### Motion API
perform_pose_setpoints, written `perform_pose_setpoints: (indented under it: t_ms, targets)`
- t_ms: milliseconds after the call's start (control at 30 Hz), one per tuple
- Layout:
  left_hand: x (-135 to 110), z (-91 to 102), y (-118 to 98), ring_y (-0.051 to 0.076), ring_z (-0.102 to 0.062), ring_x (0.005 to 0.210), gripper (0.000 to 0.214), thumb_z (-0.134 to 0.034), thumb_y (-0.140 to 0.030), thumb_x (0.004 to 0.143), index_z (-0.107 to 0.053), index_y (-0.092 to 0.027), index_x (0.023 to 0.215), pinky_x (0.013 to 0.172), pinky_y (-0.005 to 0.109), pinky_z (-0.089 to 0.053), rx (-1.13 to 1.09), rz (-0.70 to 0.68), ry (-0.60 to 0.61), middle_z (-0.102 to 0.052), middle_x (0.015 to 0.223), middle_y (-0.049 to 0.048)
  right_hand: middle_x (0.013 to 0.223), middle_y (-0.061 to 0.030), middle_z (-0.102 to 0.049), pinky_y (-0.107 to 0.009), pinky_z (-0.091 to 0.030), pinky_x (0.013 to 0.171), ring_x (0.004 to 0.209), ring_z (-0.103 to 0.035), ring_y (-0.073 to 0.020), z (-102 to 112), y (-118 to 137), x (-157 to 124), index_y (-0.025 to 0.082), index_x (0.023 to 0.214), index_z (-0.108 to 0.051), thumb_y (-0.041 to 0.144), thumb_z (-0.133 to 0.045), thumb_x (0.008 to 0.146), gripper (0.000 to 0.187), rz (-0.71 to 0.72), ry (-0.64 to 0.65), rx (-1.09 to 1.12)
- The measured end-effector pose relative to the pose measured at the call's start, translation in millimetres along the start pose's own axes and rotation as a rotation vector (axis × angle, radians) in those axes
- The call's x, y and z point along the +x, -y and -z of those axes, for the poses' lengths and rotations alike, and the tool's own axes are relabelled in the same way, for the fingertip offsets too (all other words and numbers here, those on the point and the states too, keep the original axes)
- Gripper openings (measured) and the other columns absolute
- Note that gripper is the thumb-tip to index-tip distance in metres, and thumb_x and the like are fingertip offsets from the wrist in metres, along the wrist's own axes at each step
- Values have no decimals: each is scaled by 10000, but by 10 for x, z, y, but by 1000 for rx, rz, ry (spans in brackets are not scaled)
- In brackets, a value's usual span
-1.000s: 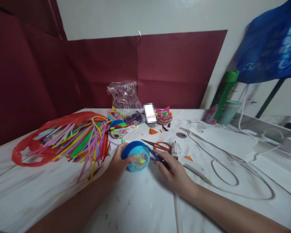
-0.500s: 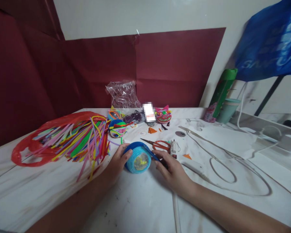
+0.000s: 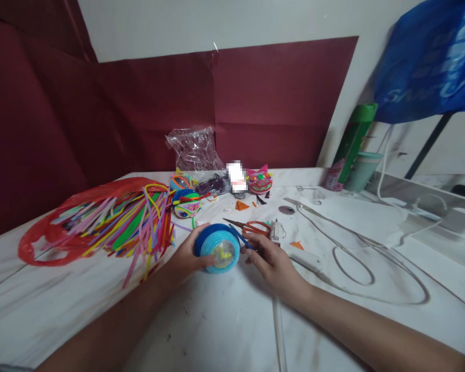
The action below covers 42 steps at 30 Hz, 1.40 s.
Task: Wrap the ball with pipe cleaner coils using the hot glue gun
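Here your right hand pinches the blue strip slanting up-left toward the ball (clasped in your left hand).

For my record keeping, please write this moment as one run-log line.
left hand: holds blue-wrapped ball | right hand: pinches blue strip near ball's edge | nearby: scissors, white glue gun, red bag

Dim here, softly blurred, glinting off crinkled clear plastic beyond the blue-coiled ball, pixelated well behind it!
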State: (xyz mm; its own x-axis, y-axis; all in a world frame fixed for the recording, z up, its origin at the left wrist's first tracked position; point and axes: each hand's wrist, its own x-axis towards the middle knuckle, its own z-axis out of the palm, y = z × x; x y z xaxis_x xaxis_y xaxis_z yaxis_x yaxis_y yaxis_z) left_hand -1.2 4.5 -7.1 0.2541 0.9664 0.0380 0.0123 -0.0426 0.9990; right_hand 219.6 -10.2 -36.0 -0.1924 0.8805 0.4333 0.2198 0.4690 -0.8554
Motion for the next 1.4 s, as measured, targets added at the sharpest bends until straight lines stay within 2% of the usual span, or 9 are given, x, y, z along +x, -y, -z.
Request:
perform_pose_setpoints:
  t_ms: [267,400,500,633,767,900,967,1200,1400]
  targets:
    - [5,-19,20,355,-541,1142,1018,-863,-408,460,-374,-192,1326,866,383,-469,45,-35,12,-543,1282,148,975,-83,-678,-373,-568,727,804,-655,-203,19,-27,-2,201,1138,-559,298,-486,883,283,65,-13,-54]
    - [-27,-22,-50,344,-528,1169,819,-778,-481,586,-452,-184,1276,933,402,-442,121,-58,-45,-556,1276,136,1026,-111,-686,-391,-567,758,848,-666,-217,15,-17,-14,180,1173,-541,291,-470,898,306,66,1,-81]
    - [-40,-28,-86,328,-556,1129,680,-741,-463,631,-510,-192,1210,930,402,-447,143,-76,-108,-599,1211,115,1068,-114,-689,-399,-557,806,945,-664,-234,12,-1,-28,187,1172,-544,266,-466,897,297,108,7,-142]
    - [-52,-41,-89,300,-602,1018,658,-736,-443,619,-499,-195,1181,828,376,-490,137,-62,-107,-621,1128,94,1073,-101,-704,-375,-545,845,971,-669,-222,19,43,-51,204,1160,-552,236,-471,896,279,183,2,-218]
    - [-57,-58,-89,278,-604,980,624,-725,-418,631,-499,-207,1173,807,362,-490,194,-48,-137,-622,1065,62,1102,-113,-700,-369,-542,855,991,-667,-224,24,82,-70,199,1166,-557,217,-465,893,289,228,20,-264]
    - [-41,-69,-97,299,-585,1047,544,-660,-459,684,-531,-191,1140,880,397,-466,209,-44,-198,-624,1112,78,1079,-107,-697,-383,-547,832,956,-669,-227,14,51,-65,204,1168,-558,249,-466,895,292,157,26,-190]
    - [-31,-58,-91,319,-566,1111,542,-612,-503,727,-543,-174,1152,936,417,-437,172,-46,-172,-620,1178,106,1053,-99,-691,-384,-553,807,933,-666,-225,7,7,-48,208,1167,-553,276,-480,890,295,93,17,-111]
    - [26,23,60,377,-447,1292,1030,-837,-388,524,-343,-146,1395,991,410,-424,7,-25,46,-457,1431,200,866,-46,-667,-372,-567,734,791,-651,-202,32,-129,79,196,1091,-570,407,-595,809,354,-103,-62,190]
    - [81,39,166,369,-405,1334,1020,-846,-401,552,-350,-160,1409,1023,413,-406,62,-84,29,-360,1493,216,830,-17,-670,-376,-568,723,747,-659,-191,55,-180,138,202,1063,-588,435,-661,766,384,-163,-80,282]
